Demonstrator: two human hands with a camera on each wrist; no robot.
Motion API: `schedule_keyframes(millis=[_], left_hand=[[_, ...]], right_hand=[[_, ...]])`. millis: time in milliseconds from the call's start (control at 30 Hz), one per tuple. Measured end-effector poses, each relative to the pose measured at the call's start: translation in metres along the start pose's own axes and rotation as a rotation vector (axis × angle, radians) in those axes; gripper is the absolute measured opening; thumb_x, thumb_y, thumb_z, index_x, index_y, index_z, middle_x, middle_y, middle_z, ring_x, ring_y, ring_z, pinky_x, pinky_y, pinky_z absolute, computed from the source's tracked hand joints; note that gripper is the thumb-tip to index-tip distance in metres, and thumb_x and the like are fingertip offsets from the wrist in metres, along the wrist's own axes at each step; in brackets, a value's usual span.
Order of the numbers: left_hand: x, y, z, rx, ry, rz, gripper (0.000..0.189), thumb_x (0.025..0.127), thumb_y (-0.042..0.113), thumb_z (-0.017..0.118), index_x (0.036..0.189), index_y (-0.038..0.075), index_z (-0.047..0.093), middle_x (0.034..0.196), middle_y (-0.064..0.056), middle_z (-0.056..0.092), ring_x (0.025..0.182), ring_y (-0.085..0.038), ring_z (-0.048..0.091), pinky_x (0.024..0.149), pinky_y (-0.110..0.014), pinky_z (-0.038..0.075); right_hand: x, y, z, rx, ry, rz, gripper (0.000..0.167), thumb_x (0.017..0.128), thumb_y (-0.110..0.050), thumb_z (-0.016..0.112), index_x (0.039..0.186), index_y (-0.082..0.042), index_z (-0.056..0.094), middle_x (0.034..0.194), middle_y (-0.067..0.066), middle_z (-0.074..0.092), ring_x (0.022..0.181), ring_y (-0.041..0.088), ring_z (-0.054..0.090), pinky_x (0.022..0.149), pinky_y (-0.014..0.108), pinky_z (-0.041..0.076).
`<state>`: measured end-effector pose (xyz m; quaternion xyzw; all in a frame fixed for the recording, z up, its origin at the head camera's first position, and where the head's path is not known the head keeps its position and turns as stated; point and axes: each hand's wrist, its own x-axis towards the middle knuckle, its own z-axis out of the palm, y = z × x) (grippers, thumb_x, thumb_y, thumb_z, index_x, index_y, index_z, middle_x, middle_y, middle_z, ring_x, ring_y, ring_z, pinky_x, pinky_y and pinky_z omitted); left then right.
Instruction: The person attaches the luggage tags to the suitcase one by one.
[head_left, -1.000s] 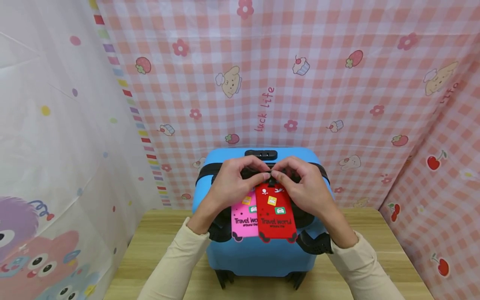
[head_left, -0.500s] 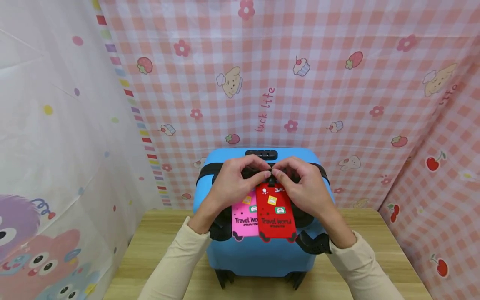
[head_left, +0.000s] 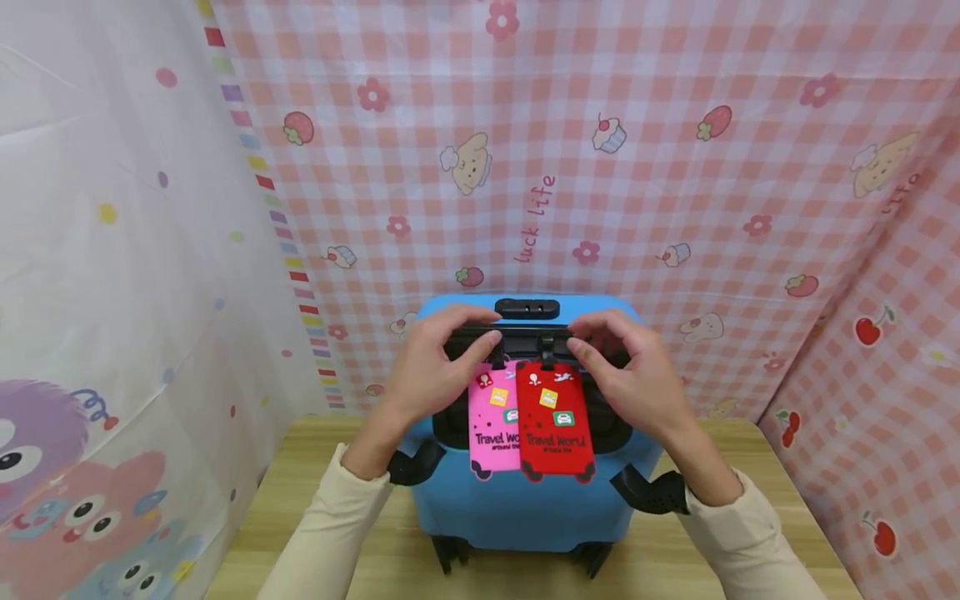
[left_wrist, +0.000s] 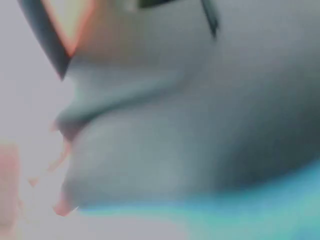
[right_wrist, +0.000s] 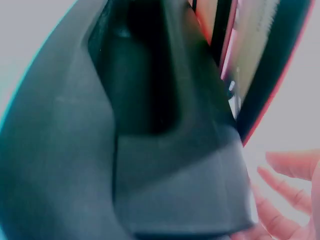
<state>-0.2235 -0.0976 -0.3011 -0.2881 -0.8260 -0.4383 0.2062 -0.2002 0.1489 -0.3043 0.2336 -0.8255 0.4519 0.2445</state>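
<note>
A small blue suitcase (head_left: 525,517) stands upright with a black carry handle (head_left: 521,343) on its facing side. From the handle, two luggage tags hang by black straps: a pink one (head_left: 487,429) and a red one (head_left: 553,429) that overlaps its right part. My left hand (head_left: 431,371) hovers left of the pink tag's strap, thumb and forefinger apart. To the right of the red tag's strap is my right hand (head_left: 637,375), fingers loosely bent and holding nothing. The right wrist view shows its fingers (right_wrist: 280,210) beside black plastic. The left wrist view is blurred.
The suitcase stands on a wooden tabletop (head_left: 300,500). A black combination lock (head_left: 527,309) sits near the suitcase top. Behind hangs a pink checked cloth (head_left: 540,150), with a white cartoon-print cloth (head_left: 112,292) at left. Black wrist mounts (head_left: 651,490) sit on both wrists.
Both hands have let go of the red tag's strap and drawn apart, left hand to the left, right hand to the right. The tags hang almost unmoved, and the handle is uncovered.
</note>
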Motion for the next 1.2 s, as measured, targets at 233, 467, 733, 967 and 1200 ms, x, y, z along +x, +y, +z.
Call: schedule_keyframes(millis=[233,467,733,967,1200], left_hand=[[-0.015,-0.013,-0.023,0.051,0.045,0.001,0.032,0.095,0.019,0.067,0.125,0.007,0.068,0.125,-0.006,0.067,0.119,-0.021,0.059,0.102,-0.045,0.047],[-0.036,-0.034,-0.041,0.115,0.111,0.008,0.033,0.092,0.014,0.071,0.123,0.004,0.068,0.127,-0.012,0.066,0.121,-0.028,0.06,0.103,-0.051,0.046],[-0.055,-0.056,-0.054,0.212,0.133,-0.036,0.036,0.091,0.013,0.071,0.126,0.004,0.067,0.13,-0.014,0.065,0.123,-0.032,0.058,0.103,-0.055,0.044],[-0.072,-0.072,-0.06,0.344,0.143,-0.04,0.037,0.091,0.009,0.07,0.128,0.003,0.066,0.133,-0.018,0.061,0.127,-0.038,0.053,0.105,-0.06,0.038],[-0.083,-0.092,-0.065,0.513,0.232,0.043,0.038,0.086,0.011,0.075,0.122,-0.001,0.068,0.128,-0.024,0.062,0.118,-0.043,0.056,0.098,-0.06,0.043]], right_hand=[[-0.008,0.006,-0.014,-0.067,0.077,-0.081,0.018,0.089,0.0,0.071,0.107,-0.004,0.07,0.095,0.003,0.063,0.081,0.012,0.052,0.076,0.022,0.043],[-0.02,0.016,-0.03,-0.141,0.11,-0.072,0.021,0.088,0.002,0.07,0.109,0.0,0.068,0.109,0.01,0.061,0.092,0.019,0.05,0.081,0.023,0.04],[-0.031,0.029,-0.041,-0.163,0.116,-0.035,0.021,0.091,-0.002,0.067,0.113,0.0,0.068,0.116,0.011,0.059,0.095,0.021,0.051,0.072,0.011,0.044],[-0.041,0.041,-0.05,-0.199,0.123,-0.02,0.025,0.093,-0.002,0.065,0.117,-0.002,0.066,0.127,0.014,0.056,0.119,0.03,0.051,0.1,0.037,0.038],[-0.05,0.062,-0.057,-0.26,0.118,-0.004,0.033,0.096,-0.007,0.062,0.128,0.002,0.06,0.139,0.023,0.049,0.13,0.046,0.041,0.101,0.068,0.032]])
